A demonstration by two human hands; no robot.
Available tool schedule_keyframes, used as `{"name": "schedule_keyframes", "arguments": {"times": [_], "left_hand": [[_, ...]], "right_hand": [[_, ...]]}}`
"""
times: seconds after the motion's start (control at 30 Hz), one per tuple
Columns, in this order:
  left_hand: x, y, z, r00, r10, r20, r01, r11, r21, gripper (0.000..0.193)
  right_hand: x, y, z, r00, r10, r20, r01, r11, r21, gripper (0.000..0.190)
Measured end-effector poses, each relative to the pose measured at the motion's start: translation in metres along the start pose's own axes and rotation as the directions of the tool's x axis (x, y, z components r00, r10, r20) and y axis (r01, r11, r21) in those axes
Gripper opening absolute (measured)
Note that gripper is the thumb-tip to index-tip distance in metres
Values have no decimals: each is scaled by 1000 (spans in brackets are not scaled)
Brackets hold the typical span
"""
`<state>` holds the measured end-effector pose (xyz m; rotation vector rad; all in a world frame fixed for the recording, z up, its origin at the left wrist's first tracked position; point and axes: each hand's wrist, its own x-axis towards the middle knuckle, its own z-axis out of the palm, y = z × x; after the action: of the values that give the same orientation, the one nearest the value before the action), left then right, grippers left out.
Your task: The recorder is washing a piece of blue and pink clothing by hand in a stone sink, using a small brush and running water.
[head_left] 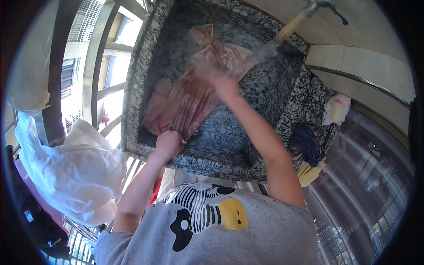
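Note:
A wet pinkish-brown garment (pixel 195 102) lies stretched across the basin of a speckled granite sink (pixel 271 99). Near the sink's front left corner, my left hand (pixel 169 144) is closed on the garment's lower edge. My right hand (pixel 215 78) is over the garment's middle, blurred by motion; whether its fingers grip the cloth is not visible. Water runs from the tap's ribbed hose (pixel 291 26) onto the upper right part of the garment, close to my right hand. Beside my left fist, a small round button-like thing (pixel 195 126) shows.
On the right ledge lie a dark blue cloth (pixel 306 144), a yellow cloth (pixel 311 172) and a pale soap bar (pixel 337 112) on a white cloth. White fabric (pixel 76 165) hangs at left by the window bars (pixel 91 63). A metal rail (pixel 361 82) crosses the tiled wall.

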<state>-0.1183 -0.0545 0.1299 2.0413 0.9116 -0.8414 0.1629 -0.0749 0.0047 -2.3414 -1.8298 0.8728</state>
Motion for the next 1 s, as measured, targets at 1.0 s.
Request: {"name": "schedule_keyframes", "arguments": {"times": [1.0], "left_hand": [[115, -21, -33, 740, -366, -564, -141, 735, -663, 24]], "right_hand": [[-14, -75, -33, 930, 217, -296, 73, 682, 728, 60]]}}
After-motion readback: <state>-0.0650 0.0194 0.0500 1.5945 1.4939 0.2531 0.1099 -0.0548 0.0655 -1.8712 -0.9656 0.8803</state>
